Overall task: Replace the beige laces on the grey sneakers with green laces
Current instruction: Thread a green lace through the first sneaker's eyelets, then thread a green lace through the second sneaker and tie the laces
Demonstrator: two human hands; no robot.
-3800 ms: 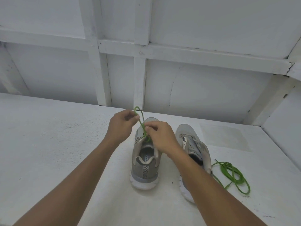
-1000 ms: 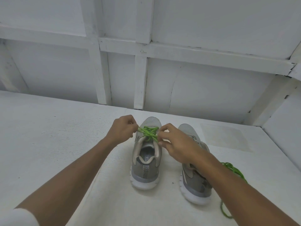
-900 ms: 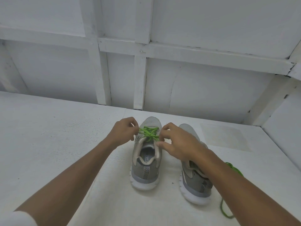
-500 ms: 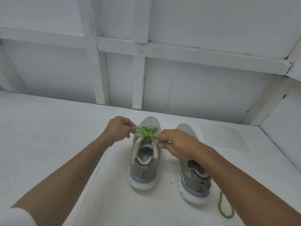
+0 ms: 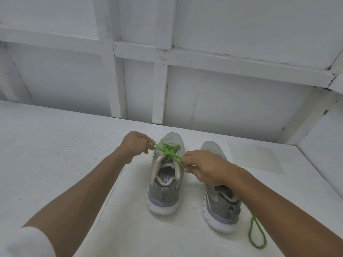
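Left forearm enters from the lower left corner, with a white sleeve (image 5: 26, 242) at the elbow, and reaches forward and to the right over the white table (image 5: 55, 154). Left hand (image 5: 136, 144) sits at the far left side of the left sneaker (image 5: 163, 197), knuckles up. Its fingers are curled in and pinch one end of the green lace (image 5: 169, 152); the strand leaves the fingertips directly.

The left sneaker stands upright on the table, heel toward the camera, toe toward the white battened wall (image 5: 232, 101). Its opening shows a printed insole. The green lace is threaded across the upper eyelets and crosses in a knot over the tongue. From that knot the lace runs in a straight line to each hand, up-left to the left hand and down-right to the right hand.

Right hand (image 5: 206, 167) hangs between the two shoes, just beside the collar of the left sneaker. Thumb and forefinger are pressed together on the other end of the lace; the remaining fingers are curled under.

The right sneaker (image 5: 222, 206) stands parallel, near the left one, its midsection hidden behind the right hand and wrist. A second green lace (image 5: 249, 232) lies in a loop on the table right of its heel, partly hidden by the right forearm.
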